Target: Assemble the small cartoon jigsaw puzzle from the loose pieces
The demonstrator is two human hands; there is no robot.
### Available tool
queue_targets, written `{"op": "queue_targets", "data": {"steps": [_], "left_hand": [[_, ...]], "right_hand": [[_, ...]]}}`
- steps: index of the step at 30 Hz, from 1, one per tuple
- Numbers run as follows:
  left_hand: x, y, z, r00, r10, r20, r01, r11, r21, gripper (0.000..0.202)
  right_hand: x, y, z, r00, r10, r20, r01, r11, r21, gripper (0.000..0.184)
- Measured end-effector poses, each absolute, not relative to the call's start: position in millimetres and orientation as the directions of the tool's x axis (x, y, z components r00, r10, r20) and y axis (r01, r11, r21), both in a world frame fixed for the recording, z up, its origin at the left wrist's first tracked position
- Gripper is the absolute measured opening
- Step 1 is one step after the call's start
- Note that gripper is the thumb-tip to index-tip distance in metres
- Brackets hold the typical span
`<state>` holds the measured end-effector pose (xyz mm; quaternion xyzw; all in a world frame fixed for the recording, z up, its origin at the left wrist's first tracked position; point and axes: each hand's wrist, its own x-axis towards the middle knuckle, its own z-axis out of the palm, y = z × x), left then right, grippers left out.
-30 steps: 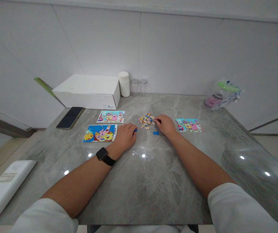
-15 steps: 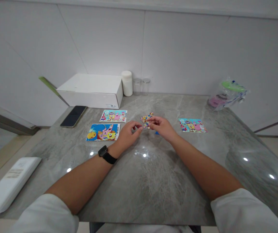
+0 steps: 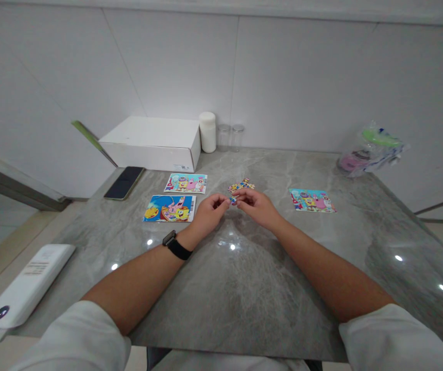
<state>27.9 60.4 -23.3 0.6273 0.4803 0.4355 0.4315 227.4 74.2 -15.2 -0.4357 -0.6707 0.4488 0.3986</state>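
My left hand, with a black watch at its wrist, pinches a small blue jigsaw puzzle piece between thumb and fingertips. From the other side my right hand closes its fingertips on the same spot. Whether one piece or two joined pieces are there is too small to tell. Just beyond the fingers lies a loose pile of multicoloured puzzle pieces, partly covered by my right hand. Left of my left hand are a blue cartoon picture packet and, behind it, a cartoon picture card.
Another cartoon card lies to the right. At the back stand a white box, a white bottle, two glass jars and a plastic-wrapped tub. A phone and a white corded device are on the left.
My hands have drawn closer together and back from the pile. The blue piece that lay under my right hand is off the table; a blue piece now shows between my fingertips.
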Motion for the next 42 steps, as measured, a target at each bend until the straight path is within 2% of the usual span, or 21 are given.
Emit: {"op": "queue_targets", "data": {"steps": [9,18,33,42], "left_hand": [[31.6,56.9,-22.8,0.151,0.977,0.148,0.159,-0.171,0.972,0.026],[36.4,54.4,-25.2,0.15,0.987,0.052,0.005,-0.054,0.999,0.027],[37.7,53.8,-24.9,0.175,0.984,0.013,0.001,-0.014,1.0,0.031],[39.2,52.4,-21.5,0.155,0.988,0.002,-0.091,0.012,0.996,0.025]], "right_hand": [[225.9,73.2,-17.4,-0.304,0.935,0.182,0.252,0.263,-0.931,0.029],[225.9,74.9,-22.3,-0.263,0.943,0.203,0.241,0.268,-0.933,0.034],[225.0,77.3,-22.5,-0.198,0.947,0.254,0.113,0.28,-0.953,0.028],[225.1,80.0,-28.0,-0.191,0.951,0.243,0.108,0.267,-0.958,0.028]]}}
